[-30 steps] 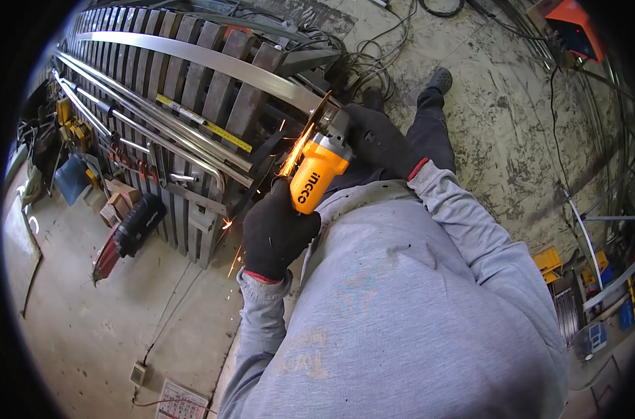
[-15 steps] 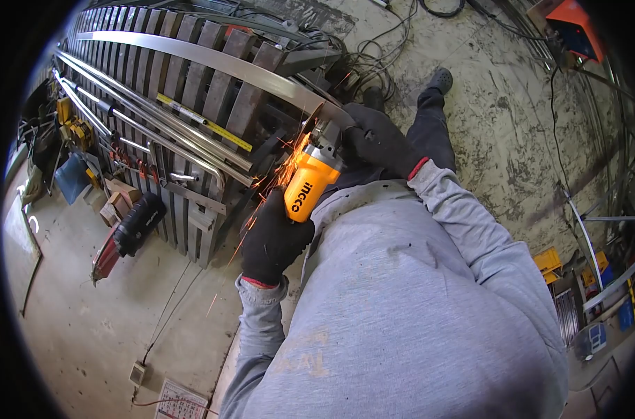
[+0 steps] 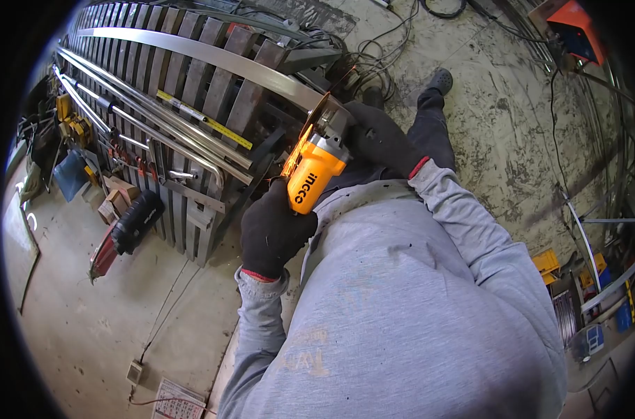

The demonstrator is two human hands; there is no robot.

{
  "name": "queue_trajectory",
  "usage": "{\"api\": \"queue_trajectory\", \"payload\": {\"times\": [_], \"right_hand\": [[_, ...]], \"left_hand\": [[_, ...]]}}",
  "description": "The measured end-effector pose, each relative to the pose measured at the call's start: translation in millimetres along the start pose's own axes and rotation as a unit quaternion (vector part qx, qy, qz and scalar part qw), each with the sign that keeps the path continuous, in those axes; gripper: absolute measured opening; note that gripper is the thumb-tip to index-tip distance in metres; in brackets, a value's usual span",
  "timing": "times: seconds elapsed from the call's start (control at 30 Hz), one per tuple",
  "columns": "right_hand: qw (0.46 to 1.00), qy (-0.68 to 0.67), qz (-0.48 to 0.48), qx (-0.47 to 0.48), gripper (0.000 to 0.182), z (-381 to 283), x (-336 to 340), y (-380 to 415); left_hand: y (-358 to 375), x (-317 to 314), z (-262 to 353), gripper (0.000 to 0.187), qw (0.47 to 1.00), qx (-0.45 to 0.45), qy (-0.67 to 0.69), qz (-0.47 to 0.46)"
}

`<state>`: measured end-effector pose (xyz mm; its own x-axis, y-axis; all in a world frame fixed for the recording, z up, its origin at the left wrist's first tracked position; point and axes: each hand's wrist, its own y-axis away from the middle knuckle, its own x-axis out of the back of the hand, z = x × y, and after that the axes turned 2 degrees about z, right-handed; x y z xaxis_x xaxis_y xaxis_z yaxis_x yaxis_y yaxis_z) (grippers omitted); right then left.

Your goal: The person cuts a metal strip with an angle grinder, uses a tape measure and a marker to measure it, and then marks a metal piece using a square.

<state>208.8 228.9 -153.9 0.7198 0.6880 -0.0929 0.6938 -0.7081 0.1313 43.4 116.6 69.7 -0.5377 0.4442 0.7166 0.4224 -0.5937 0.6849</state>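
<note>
In a black glove, my left hand [image 3: 277, 229] is wrapped round the rear body of an orange angle grinder [image 3: 316, 171]. The grinder's thin disc [image 3: 319, 113] stands edge-on against the near end of a long flat metal bar [image 3: 213, 59], with an orange glow along the disc's left side. My right hand [image 3: 382, 138], gloved too, is closed at that end of the bar, just right of the grinder head. Its fingertips are partly hidden by the head.
The bar lies across a slatted metal bench [image 3: 192, 91] beside shiny tubes [image 3: 157, 115] and a yellow measuring stick [image 3: 204, 120]. A black-and-red tool [image 3: 137, 222] sits at the bench's near side. Cables [image 3: 384, 59] lie on the floor beyond; an orange machine [image 3: 576, 31] stands far right.
The grinder has shifted slightly right and tilted, so more of its disc shows. The wide spray of sparks has shrunk to a glow. My right hand has barely moved.
</note>
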Motion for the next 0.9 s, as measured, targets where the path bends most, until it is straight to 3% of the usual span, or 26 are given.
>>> {"api": "queue_trajectory", "payload": {"times": [0.1,0.2,0.27,0.4,0.8,0.9], "right_hand": [[1.000,0.008,-0.016,-0.022,0.031,2.9,6.2,-3.1],[0.998,0.020,-0.029,-0.053,0.030,-3.3,11.4,-5.4],[0.997,0.029,-0.030,-0.064,0.028,-5.2,10.7,-6.2],[0.997,0.038,-0.019,-0.058,0.026,-4.1,7.5,-6.8],[0.998,0.029,-0.028,-0.052,0.030,-5.7,7.9,-3.2],[0.999,0.006,-0.017,-0.043,0.034,-9.3,-3.2,0.4]], "left_hand": [[0.5,-0.4,-1.3,0.043,0.997,0.029,0.061,-0.036],[3.1,-2.8,0.2,0.040,1.000,-0.008,0.008,0.026],[3.2,9.4,13.9,0.040,0.993,0.084,0.059,-0.061],[2.2,7.6,9.4,0.041,0.992,0.093,0.059,-0.067],[-2.2,-1.5,-2.2,0.041,0.999,0.024,0.024,-0.018],[-1.9,-1.8,-2.4,0.041,0.996,0.000,0.087,-0.003]]}}
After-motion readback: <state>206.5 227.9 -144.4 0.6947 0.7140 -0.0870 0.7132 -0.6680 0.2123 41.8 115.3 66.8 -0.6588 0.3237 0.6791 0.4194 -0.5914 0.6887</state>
